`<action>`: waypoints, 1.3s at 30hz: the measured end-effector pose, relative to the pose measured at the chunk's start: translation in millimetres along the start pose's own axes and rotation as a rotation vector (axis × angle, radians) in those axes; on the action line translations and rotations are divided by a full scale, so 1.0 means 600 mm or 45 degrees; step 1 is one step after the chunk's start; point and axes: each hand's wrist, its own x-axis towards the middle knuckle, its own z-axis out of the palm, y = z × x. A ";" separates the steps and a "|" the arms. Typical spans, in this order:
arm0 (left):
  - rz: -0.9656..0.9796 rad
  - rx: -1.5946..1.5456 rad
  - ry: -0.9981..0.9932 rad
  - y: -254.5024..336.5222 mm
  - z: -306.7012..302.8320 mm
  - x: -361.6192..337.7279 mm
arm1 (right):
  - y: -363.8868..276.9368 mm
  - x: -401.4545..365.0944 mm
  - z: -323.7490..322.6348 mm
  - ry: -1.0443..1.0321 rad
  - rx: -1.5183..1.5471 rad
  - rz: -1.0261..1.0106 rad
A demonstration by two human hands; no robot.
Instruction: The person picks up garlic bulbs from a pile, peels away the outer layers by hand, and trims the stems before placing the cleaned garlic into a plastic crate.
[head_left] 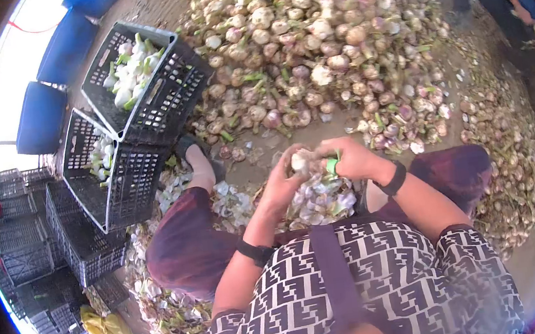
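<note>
A pale garlic bulb (pixel 300 160) is gripped in the fingers of my left hand (pixel 282 180), low in front of my body. My right hand (pixel 353 158) meets it from the other side, its fingers curled and pressed at the bulb. Something bright green (pixel 331 166) shows at the thumb of this hand, band-like. Below both hands, papery garlic skins (pixel 324 199) lie between my legs. Just beyond them a large heap of unpeeled garlic bulbs (pixel 307 50) spreads over the floor.
Two black crates (pixel 156 104) (pixel 125 183) at my left hold whitish garlic with green stems. Stacked black crates (pixel 25 237), blue barrels (pixel 41 117) and a yellow sack (pixel 106 325) stand farther left. Another person's arm (pixel 512 0) shows at upper right, near more garlic (pixel 511 159).
</note>
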 end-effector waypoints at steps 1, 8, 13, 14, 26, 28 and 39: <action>0.031 -0.246 0.000 0.004 0.010 -0.006 | -0.018 -0.013 -0.004 0.072 0.187 -0.067; 0.384 -0.104 0.106 0.026 0.058 -0.030 | -0.033 -0.035 0.047 0.438 1.109 0.116; 0.484 0.165 0.191 0.048 0.069 -0.057 | -0.051 -0.041 0.046 0.451 0.852 0.090; 0.500 0.182 0.188 0.051 0.070 -0.061 | -0.049 -0.040 0.046 0.452 0.807 0.081; 0.364 -0.285 0.016 0.031 0.041 -0.048 | -0.044 -0.049 0.038 0.501 0.373 -0.114; 0.278 -0.394 -0.011 0.035 0.042 -0.049 | -0.044 -0.050 0.039 0.561 0.287 -0.157; -0.349 -0.861 -0.157 0.031 0.025 -0.031 | -0.082 -0.061 0.050 0.521 0.349 -0.222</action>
